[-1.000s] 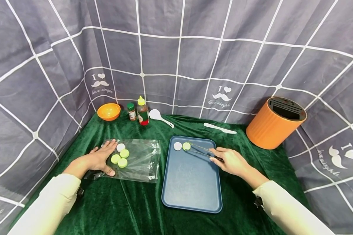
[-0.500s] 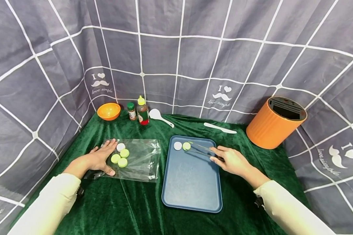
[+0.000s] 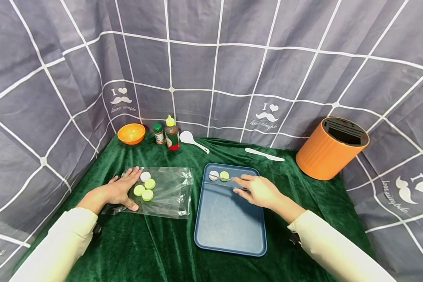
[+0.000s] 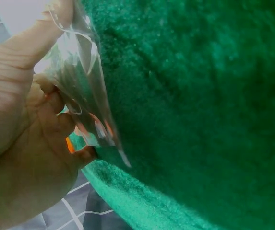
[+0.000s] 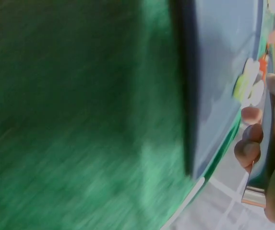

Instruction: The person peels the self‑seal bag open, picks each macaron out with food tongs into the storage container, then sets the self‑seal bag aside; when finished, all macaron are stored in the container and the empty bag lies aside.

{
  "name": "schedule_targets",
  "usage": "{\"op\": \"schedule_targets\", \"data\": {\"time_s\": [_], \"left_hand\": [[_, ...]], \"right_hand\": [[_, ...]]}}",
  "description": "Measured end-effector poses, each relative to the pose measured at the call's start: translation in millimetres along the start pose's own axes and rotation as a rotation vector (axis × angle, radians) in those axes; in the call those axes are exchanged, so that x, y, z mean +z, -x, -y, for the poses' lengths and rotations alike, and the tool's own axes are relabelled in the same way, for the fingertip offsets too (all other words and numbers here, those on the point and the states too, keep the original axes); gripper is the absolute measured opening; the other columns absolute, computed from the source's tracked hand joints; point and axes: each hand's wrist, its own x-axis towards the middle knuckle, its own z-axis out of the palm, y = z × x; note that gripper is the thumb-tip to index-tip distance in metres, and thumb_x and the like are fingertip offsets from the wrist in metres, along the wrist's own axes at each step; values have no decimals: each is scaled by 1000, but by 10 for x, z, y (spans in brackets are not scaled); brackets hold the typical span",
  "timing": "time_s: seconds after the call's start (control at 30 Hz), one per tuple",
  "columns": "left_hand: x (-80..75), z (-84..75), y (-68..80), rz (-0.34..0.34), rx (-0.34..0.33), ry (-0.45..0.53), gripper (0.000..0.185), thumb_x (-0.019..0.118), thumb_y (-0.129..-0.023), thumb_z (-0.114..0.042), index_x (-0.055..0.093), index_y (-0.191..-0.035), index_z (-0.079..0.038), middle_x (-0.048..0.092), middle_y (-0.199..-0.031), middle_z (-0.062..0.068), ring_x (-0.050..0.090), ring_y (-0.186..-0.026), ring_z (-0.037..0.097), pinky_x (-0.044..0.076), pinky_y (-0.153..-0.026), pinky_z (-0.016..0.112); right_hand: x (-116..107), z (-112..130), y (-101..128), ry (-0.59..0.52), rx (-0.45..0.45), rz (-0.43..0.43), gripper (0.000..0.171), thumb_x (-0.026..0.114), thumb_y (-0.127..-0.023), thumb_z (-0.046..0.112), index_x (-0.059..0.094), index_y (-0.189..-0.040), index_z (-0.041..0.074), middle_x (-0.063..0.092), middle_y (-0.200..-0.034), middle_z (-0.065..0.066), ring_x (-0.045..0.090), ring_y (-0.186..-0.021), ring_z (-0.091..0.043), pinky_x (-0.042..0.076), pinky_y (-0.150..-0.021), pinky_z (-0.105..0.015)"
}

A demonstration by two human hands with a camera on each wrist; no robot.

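Note:
My left hand (image 3: 118, 192) lies spread on the left end of a clear plastic bag (image 3: 170, 196). Beside its fingers, several pale green and white round pieces (image 3: 147, 195) show within the bag's outline. In the left wrist view, the plastic (image 4: 87, 81) passes by my thumb and fingers. My right hand (image 3: 259, 190) grips thin metal tongs (image 5: 268, 143) over the blue tray (image 3: 229, 223). The tongs' tips reach left to a white round piece (image 3: 213, 172) at the tray's far left corner. A green round piece (image 3: 224, 173) sits just right of it, under the tongs.
At the back stand an orange bowl (image 3: 131, 134), a green-capped spice jar (image 3: 158, 134) and a sauce bottle (image 3: 172, 135). A white spoon (image 3: 194, 141) and white knife (image 3: 264, 154) lie behind the tray. An orange knife block (image 3: 326, 156) stands back right on the green cloth (image 3: 165, 250).
My right hand has moved left over the tray, taking the tongs' tips from the green piece to the white one. My left hand and the bag stay put.

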Motion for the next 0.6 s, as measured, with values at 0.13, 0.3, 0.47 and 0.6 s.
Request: {"op": "schedule_targets", "data": {"time_s": [0.13,0.3,0.47,0.6], "left_hand": [[-2,-8,7,-2,-1,6,161,94,-64,-77,4,-179,-10,-10,-188,15,-11,-172,47,1,-128,82],[-56,-162,117,-1,25,47,156,96,-69,-68,5,-179,-5,-10,-187,19,-12,-171,50,-2,-126,85],[-93,-304,158,10,-18,33,154,101,-69,-57,7,-177,0,-8,-186,23,-10,-171,52,-1,-127,83],[-36,-122,66,4,-16,27,161,98,-63,-70,6,-179,-7,-9,-187,16,-10,-172,48,0,-129,81]], "right_hand": [[89,133,-206,29,-57,-5,33,82,-102,30,81,-131,13,61,-86,6,52,-58,-2,45,-54,-22],[170,317,-459,60,-74,26,35,80,-104,33,80,-135,18,68,-96,5,61,-61,-7,50,-54,-27],[296,447,-685,106,-92,83,33,75,-108,35,79,-136,18,70,-100,5,69,-75,-15,60,-66,-34],[372,537,-839,128,-113,103,33,71,-110,37,79,-136,19,71,-99,5,70,-78,-15,60,-68,-34]]}}
